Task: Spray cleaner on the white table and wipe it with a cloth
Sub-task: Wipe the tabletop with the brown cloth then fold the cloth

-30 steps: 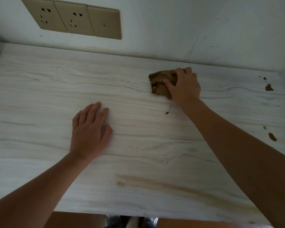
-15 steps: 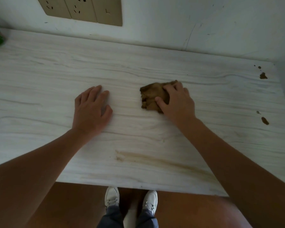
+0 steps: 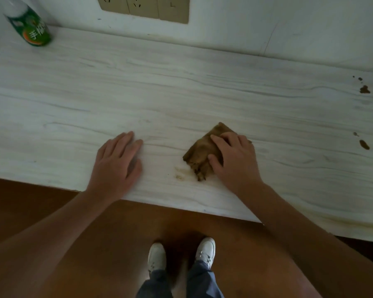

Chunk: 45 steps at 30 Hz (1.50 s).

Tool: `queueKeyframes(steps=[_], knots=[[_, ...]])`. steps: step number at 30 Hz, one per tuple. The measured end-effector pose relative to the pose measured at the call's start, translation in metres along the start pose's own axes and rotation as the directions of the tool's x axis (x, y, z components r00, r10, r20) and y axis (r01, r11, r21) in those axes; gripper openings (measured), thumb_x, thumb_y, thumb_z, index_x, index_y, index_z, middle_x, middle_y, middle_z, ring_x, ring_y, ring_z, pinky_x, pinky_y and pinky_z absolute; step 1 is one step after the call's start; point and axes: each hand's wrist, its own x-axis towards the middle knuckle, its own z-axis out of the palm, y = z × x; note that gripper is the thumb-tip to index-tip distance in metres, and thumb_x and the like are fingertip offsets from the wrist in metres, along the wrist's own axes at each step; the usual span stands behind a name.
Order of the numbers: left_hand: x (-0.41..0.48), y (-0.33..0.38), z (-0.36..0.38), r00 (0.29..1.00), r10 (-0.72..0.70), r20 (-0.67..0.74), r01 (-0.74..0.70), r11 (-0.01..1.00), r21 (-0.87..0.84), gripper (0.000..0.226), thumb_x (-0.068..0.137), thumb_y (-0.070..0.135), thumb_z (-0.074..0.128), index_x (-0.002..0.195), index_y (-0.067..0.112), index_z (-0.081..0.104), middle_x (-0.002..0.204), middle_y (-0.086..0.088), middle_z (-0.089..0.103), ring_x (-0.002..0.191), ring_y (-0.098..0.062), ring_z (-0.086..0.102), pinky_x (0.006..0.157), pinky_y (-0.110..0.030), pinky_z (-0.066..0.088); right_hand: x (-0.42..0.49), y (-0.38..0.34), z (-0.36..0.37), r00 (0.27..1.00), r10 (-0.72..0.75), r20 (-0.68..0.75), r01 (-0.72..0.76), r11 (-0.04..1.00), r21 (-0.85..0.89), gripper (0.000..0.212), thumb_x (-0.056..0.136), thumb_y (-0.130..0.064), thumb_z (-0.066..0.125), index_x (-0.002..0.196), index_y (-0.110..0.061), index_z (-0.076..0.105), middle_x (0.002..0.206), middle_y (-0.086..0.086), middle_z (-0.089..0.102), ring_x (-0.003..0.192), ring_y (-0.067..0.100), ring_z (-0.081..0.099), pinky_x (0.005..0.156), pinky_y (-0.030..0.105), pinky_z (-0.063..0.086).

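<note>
The white wood-grain table (image 3: 181,93) fills the upper view. A crumpled brown cloth (image 3: 199,152) lies near the table's front edge, over a faint brown smear (image 3: 179,173). My right hand (image 3: 235,162) holds the cloth down, fingers bent over it and thumb on its near side. My left hand (image 3: 116,164) rests flat on the bare tabletop, a short way left of the cloth, fingers straight. A green spray can (image 3: 31,26) stands at the back left corner, apart from both hands.
Brown spots (image 3: 364,89) and another brown spot (image 3: 364,144) mark the table's right side. A beige socket panel (image 3: 145,7) is on the wall behind. Below the front edge are brown floor and my white shoes (image 3: 181,255).
My right hand has dragged the cloth from near the back wall toward the front edge. The view has tilted down, showing the can and my feet. My left hand stayed flat.
</note>
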Motion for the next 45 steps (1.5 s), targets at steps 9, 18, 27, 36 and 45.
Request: queueKeyframes(steps=[9, 18, 27, 36, 45], knots=[[-0.003, -0.003, 0.002, 0.997, -0.007, -0.076, 0.000, 0.996, -0.084, 0.056, 0.098, 0.041, 0.042, 0.146, 0.015, 0.053, 0.159, -0.009, 0.043, 0.150, -0.027, 0.033, 0.123, -0.046, 0.025, 0.001, -0.063, 0.020, 0.999, 0.046, -0.006, -0.046, 0.998, 0.035, 0.047, 0.098, -0.041, 0.049, 0.142, -0.026, 0.051, 0.145, -0.002, 0.046, 0.133, 0.025, 0.035, 0.112, 0.043, 0.028], [-0.005, -0.005, 0.002, 0.996, 0.016, -0.091, -0.025, 0.995, -0.099, 0.053, 0.099, 0.039, 0.043, 0.143, 0.010, 0.054, 0.155, -0.013, 0.046, 0.146, -0.032, 0.038, 0.120, -0.050, 0.030, -0.025, -0.118, 0.034, 0.985, -0.163, 0.050, 0.157, 0.982, 0.102, 0.047, 0.096, -0.030, 0.052, 0.143, -0.025, 0.051, 0.148, -0.002, 0.047, 0.137, 0.025, 0.037, 0.114, 0.045, 0.032], [-0.005, -0.007, 0.002, 0.997, 0.029, -0.065, -0.035, 0.994, -0.100, 0.049, 0.099, 0.035, 0.045, 0.143, 0.014, 0.051, 0.158, -0.011, 0.042, 0.150, -0.030, 0.033, 0.124, -0.051, 0.026, -0.095, -0.033, 0.002, 0.986, 0.098, 0.135, -0.101, 0.995, 0.015, 0.053, 0.103, -0.031, 0.041, 0.155, -0.031, 0.028, 0.163, -0.008, 0.024, 0.150, 0.016, 0.017, 0.122, 0.036, 0.013], [-0.005, -0.007, 0.004, 0.995, 0.037, -0.090, -0.048, 0.991, -0.123, 0.051, 0.099, 0.036, 0.043, 0.143, 0.012, 0.052, 0.158, -0.013, 0.044, 0.151, -0.031, 0.034, 0.125, -0.051, 0.024, -0.070, -0.070, 0.016, 0.988, 0.087, 0.124, -0.094, 0.994, 0.048, 0.053, 0.101, -0.019, 0.043, 0.153, -0.024, 0.034, 0.162, -0.002, 0.027, 0.152, 0.022, 0.016, 0.124, 0.044, 0.017], [-0.005, -0.007, 0.004, 0.996, 0.047, -0.082, -0.052, 0.996, -0.069, 0.051, 0.101, 0.038, 0.045, 0.145, 0.012, 0.050, 0.158, -0.014, 0.042, 0.150, -0.032, 0.034, 0.124, -0.051, 0.026, -0.053, -0.115, 0.039, 0.978, -0.194, 0.075, 0.187, 0.978, 0.090, 0.051, 0.099, -0.021, 0.041, 0.150, -0.022, 0.041, 0.160, 0.000, 0.033, 0.151, 0.022, 0.022, 0.124, 0.042, 0.018]])
